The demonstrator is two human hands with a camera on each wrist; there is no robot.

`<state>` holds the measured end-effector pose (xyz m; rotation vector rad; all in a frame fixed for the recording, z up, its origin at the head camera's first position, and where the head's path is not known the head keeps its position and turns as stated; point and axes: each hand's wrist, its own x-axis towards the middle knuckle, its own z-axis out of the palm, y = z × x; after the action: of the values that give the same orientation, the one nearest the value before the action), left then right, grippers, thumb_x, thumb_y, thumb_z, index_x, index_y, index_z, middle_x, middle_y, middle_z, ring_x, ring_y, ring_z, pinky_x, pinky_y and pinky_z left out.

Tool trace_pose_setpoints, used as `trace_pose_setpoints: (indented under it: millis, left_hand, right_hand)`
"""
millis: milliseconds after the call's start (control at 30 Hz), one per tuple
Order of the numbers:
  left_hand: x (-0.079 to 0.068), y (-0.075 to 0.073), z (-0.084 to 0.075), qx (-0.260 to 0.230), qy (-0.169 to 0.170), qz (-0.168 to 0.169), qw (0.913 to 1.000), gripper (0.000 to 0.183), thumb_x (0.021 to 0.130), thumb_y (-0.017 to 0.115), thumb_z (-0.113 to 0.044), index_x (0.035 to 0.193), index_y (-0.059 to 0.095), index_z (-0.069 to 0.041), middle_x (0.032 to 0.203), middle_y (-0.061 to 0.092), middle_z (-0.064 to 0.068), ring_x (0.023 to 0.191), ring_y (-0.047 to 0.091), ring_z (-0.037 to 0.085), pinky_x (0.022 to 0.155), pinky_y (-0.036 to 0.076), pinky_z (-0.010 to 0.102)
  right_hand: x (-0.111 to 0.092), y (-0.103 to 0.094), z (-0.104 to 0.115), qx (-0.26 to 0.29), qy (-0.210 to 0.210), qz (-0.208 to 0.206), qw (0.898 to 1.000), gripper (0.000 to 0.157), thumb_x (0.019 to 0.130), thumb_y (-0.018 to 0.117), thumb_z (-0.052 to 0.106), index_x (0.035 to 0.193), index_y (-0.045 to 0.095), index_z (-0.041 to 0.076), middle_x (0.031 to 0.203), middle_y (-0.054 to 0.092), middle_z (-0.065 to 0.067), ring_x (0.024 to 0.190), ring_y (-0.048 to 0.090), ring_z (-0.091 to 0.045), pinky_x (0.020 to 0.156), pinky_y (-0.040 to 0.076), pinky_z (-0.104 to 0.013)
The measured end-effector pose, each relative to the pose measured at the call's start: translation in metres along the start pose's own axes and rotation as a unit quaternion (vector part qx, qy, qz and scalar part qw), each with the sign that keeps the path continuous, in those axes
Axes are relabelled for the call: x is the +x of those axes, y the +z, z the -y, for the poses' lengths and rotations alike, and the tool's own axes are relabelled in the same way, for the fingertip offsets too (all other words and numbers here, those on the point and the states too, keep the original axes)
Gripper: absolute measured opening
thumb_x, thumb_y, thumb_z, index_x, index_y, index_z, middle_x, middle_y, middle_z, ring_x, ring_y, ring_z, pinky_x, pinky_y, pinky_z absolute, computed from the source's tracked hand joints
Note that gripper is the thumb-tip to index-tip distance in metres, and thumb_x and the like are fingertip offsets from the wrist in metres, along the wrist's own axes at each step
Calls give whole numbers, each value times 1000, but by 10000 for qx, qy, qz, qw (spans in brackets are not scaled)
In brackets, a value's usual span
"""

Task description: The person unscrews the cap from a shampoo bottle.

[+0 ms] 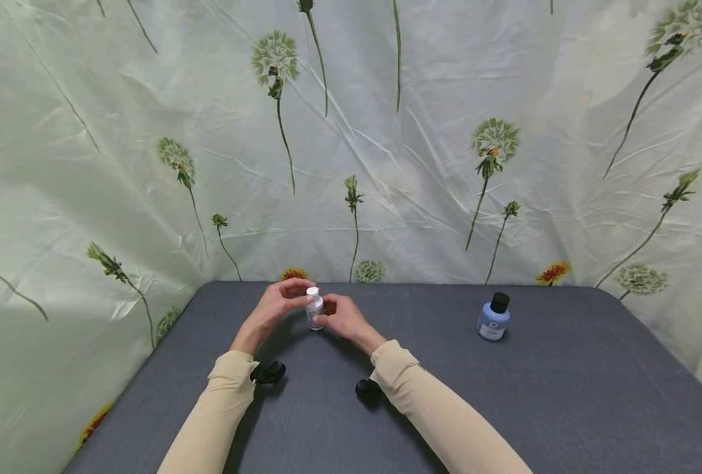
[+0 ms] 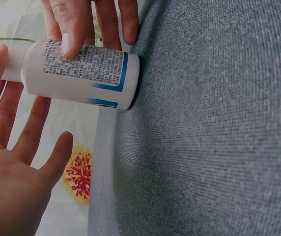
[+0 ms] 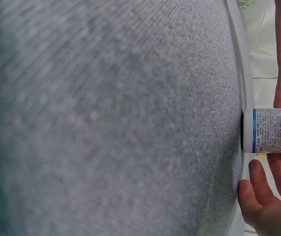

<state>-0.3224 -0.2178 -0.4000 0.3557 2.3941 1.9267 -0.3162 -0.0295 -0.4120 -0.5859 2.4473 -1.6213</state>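
A small white bottle (image 1: 315, 313) stands upright on the dark grey tabletop, with fine print and a blue stripe on its label. My right hand (image 1: 347, 318) grips the bottle's body from the right, its thumb on the label and fingers behind. From the left, my left hand (image 1: 275, 307) holds the white cap (image 2: 15, 64) between thumb and fingers; the other fingers spread out beside the bottle. Part of the cap is hidden by the left thumb. In the right wrist view, only the bottle's lower part (image 3: 270, 131) shows.
A blue bottle (image 1: 493, 321) with a black cap stands on the tabletop (image 1: 570, 382) to the right. Behind the table's far edge hangs a pale curtain (image 1: 398, 164) printed with dandelions. A black wrist device (image 1: 268, 373) sits at the left cuff, another (image 1: 367, 390) at the right.
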Motion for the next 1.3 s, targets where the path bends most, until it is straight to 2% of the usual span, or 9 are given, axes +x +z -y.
trace_pose_setpoints:
  millis: [233, 533, 700, 1067, 1300]
  left_hand:
    - [1, 3, 0, 10, -2, 25, 10000, 36, 88, 77, -23, 119, 68, -7, 117, 67, 7, 112, 58, 26, 100, 40, 50]
    - [4, 12, -7, -107, 144, 16, 9998, 40, 88, 76, -22, 122, 66, -5, 116, 68, 7, 110, 60, 24, 97, 45, 46]
    - [5, 17, -11, -222, 229, 122, 9994, 42, 89, 75, -20, 124, 64, -1, 116, 69, 9, 110, 61, 24, 97, 45, 47]
    - [3, 32, -15, -118, 477, 268, 9984, 40, 89, 75, -17, 124, 64, 0, 116, 69, 9, 110, 62, 24, 96, 45, 45]
    - [4, 42, -17, -121, 441, 239, 9987, 41, 87, 77, -17, 126, 66, -9, 118, 67, 9, 112, 61, 25, 94, 46, 45]
  right_hand:
    - [-5, -3, 1, -120, -167, -12, 9998, 33, 91, 70, 6, 122, 62, -3, 115, 65, -14, 108, 62, -29, 88, 50, -41]
    - [-10, -14, 1, -95, -282, -98, 9995, 34, 92, 69, 8, 125, 62, 0, 118, 65, -13, 109, 62, -27, 89, 50, -41]
    - [-17, -20, 1, -44, -335, -91, 9994, 35, 93, 69, 10, 126, 61, 0, 119, 65, -13, 108, 61, -28, 88, 50, -41]
    - [-31, -30, -2, 6, -409, -125, 9991, 36, 93, 68, 8, 127, 61, 1, 119, 65, -13, 110, 61, -29, 90, 49, -43]
    - [-39, -38, -5, -14, -481, -218, 9986, 37, 92, 69, 9, 128, 61, 2, 119, 65, -13, 110, 61, -30, 89, 49, -45]
